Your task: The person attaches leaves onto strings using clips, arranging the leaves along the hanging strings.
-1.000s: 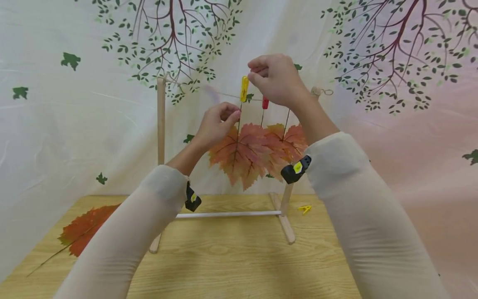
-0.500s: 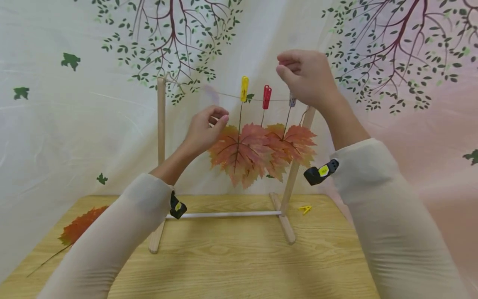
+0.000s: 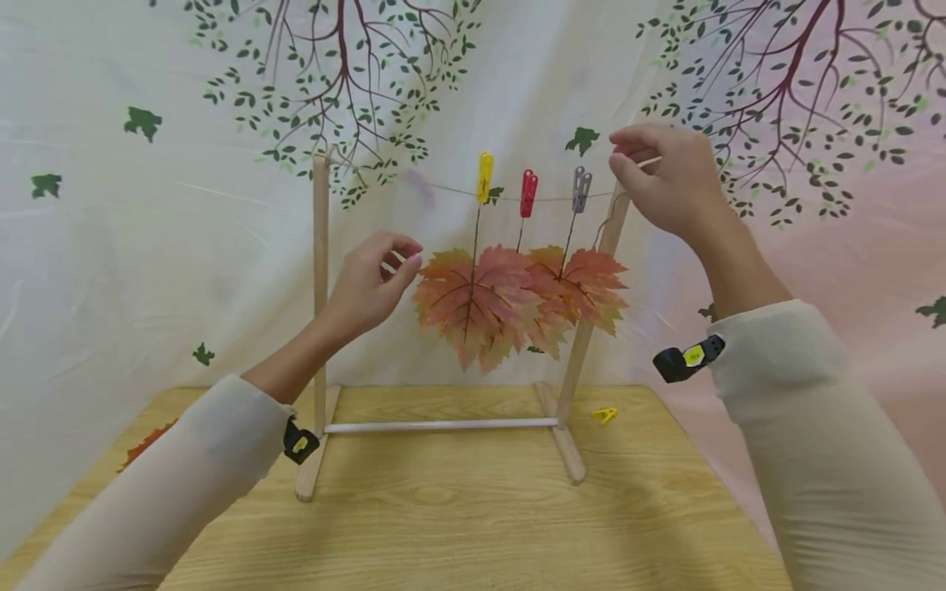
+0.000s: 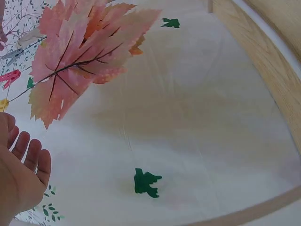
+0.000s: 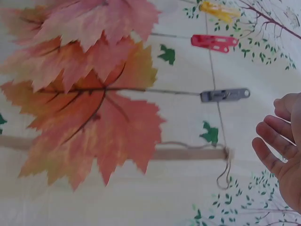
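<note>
Three clothespins, one yellow (image 3: 484, 177), one red (image 3: 528, 194) and one grey (image 3: 580, 190), clip leaf stems to a string (image 3: 443, 189). From them hang orange-pink artificial maple leaves (image 3: 473, 304), which overlap, so the one behind is partly hidden. My left hand (image 3: 369, 279) is in the air just left of the front leaf, its fingers loosely bent and holding nothing. Beyond the grey clothespin, my right hand (image 3: 672, 176) hovers by the top of the right post, also without anything in it. In the right wrist view its fingers (image 5: 270, 155) are apart from the grey clothespin (image 5: 225, 95).
A wooden stand with two posts (image 3: 321, 279) and a white crossbar (image 3: 443, 426) stands on the wooden table (image 3: 458, 525). A loose yellow clothespin (image 3: 604, 415) lies right of it. Another orange leaf (image 3: 146, 443) at the left is mostly covered by my left sleeve.
My left hand has let go of the front leaf's stem and moved left and down. The right hand has moved right, away from the yellow clothespin, uncovering the red and grey ones.
</note>
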Demonstrator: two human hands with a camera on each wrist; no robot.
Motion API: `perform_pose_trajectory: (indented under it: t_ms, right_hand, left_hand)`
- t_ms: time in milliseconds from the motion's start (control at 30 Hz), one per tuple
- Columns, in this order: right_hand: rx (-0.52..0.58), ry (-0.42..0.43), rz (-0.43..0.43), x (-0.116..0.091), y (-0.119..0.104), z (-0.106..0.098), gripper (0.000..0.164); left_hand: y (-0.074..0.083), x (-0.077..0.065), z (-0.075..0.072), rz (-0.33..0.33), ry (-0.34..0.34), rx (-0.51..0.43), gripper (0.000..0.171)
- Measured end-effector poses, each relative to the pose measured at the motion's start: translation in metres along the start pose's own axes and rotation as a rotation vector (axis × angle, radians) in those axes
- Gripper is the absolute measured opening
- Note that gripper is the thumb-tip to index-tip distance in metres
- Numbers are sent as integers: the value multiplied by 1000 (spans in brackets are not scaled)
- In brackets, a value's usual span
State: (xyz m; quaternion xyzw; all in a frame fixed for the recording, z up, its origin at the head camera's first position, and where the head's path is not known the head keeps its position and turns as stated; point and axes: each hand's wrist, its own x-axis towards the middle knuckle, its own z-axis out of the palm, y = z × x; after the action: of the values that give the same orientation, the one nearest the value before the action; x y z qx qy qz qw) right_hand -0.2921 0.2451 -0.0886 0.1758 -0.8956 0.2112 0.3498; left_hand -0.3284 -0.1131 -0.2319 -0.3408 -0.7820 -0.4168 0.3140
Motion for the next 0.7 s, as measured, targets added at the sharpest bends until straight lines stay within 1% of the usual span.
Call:
perform_pose_trajectory:
  t_ms: [200,367,600,700]
  right_hand:
    - [-14,3,33,-13,25,-2,39]
    - [-22,-2,66,-27,49,1,39]
    - [-51,-23,105,-49,86,15,39]
    - [-37,-48,116,-60,102,23,38]
  left_hand:
    - [-8,-19,-16,-10,-9,11,18]
    - [-16,-36,-32,-36,-31,36,19]
    - [-27,-62,-54,-46,-7,93,18]
    - [-31,-73,-62,-48,-2,110,20]
